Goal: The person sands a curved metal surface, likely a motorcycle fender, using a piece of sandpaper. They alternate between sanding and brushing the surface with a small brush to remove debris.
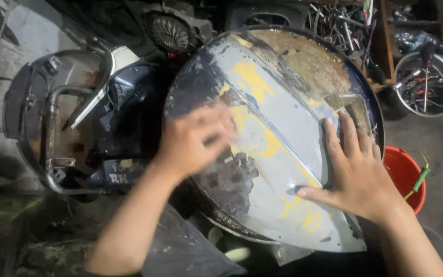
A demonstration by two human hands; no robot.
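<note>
Across our lap lay the curved metal panel, long axis running upper left to lower right. Our left hand and right hand pressed flat on it, well apart, fingers spread.

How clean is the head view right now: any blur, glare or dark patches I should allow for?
Head view: the left hand is smeared by motion blur, fingers indistinct; the right hand is sharp, flat on the panel. The panel's pale worn paint is brightly lit without harsh glare. The surroundings fall into shadow, especially the lower left floor, though the red bucket stays readable.
</note>
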